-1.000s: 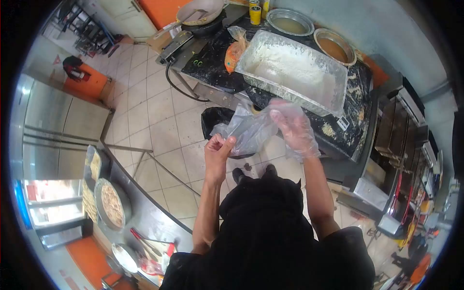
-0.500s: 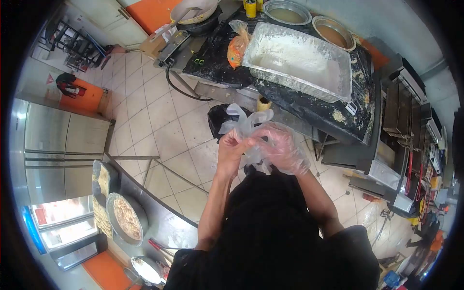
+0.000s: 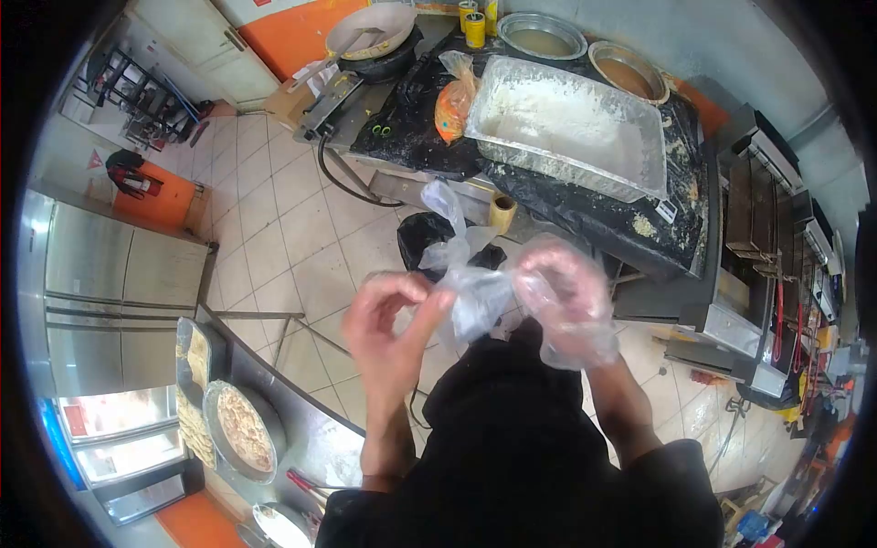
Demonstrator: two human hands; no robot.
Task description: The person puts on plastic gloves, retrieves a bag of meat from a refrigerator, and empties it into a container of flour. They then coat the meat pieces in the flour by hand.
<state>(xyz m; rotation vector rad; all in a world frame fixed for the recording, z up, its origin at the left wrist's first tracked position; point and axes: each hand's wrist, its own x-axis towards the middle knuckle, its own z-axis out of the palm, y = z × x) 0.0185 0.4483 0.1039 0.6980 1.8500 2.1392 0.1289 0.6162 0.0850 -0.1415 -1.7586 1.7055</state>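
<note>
Over at the far left, a pot [image 3: 273,422] of food stands on a metal desk [image 3: 322,435]. Next, the bare left hand [image 3: 387,331] pinches a thin clear glove [image 3: 480,300], thumb and finger nearly together. That glove hangs between both hands. The right hand [image 3: 566,297], wrapped in clear plastic, curls its fingers onto the glove's other edge. Beyond, reaching farther right, a floury tray [image 3: 571,166] sits on a black-covered desk [image 3: 589,212].

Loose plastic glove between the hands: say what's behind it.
Behind the loose plastic glove, black plastic and pale floor tiles show. The glove hides part of the black plastic, so what lies there cannot be seen.
</note>
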